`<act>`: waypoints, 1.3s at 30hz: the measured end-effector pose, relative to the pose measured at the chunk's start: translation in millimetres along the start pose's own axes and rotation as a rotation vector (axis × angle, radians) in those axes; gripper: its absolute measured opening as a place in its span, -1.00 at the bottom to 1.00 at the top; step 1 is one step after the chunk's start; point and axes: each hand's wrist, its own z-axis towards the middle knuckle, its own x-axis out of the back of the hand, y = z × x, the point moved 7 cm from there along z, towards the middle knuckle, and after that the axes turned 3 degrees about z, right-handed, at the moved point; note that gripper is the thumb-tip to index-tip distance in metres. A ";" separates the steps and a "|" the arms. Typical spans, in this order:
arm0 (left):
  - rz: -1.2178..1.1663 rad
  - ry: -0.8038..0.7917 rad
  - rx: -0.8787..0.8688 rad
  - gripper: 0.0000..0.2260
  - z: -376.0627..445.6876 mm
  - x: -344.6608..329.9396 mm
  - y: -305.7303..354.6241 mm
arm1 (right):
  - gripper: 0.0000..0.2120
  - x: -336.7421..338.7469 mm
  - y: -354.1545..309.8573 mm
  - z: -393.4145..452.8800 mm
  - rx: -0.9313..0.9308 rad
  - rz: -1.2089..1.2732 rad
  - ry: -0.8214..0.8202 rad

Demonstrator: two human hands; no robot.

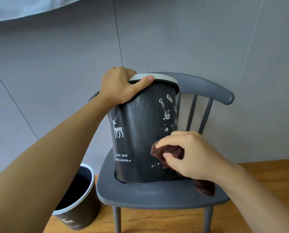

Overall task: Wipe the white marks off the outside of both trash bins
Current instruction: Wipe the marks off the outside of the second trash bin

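A black trash bin (140, 132) with a white rim and a white deer print stands on a grey chair seat. White smeared marks (168, 113) cover its upper right side, and a few more (156, 165) sit low down. My left hand (122, 86) grips the bin's rim, thumb along the white edge. My right hand (189, 155) holds a bunched dark brown cloth (167, 153) against the bin's lower right side. A second black bin (76, 199) of the same kind stands on the floor at the lower left, open top upward.
The grey chair (157, 194) with a spindle back stands against a grey panelled wall. A wooden floor (157, 221) runs under it. The cloth's loose end hangs onto the seat at the right. A pale blue cloth edge shows at the top left.
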 end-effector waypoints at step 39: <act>-0.182 0.067 0.045 -0.32 -40.8 56.4 31.8 | -0.77 78.9 -24.4 -51.5 -0.002 0.217 0.575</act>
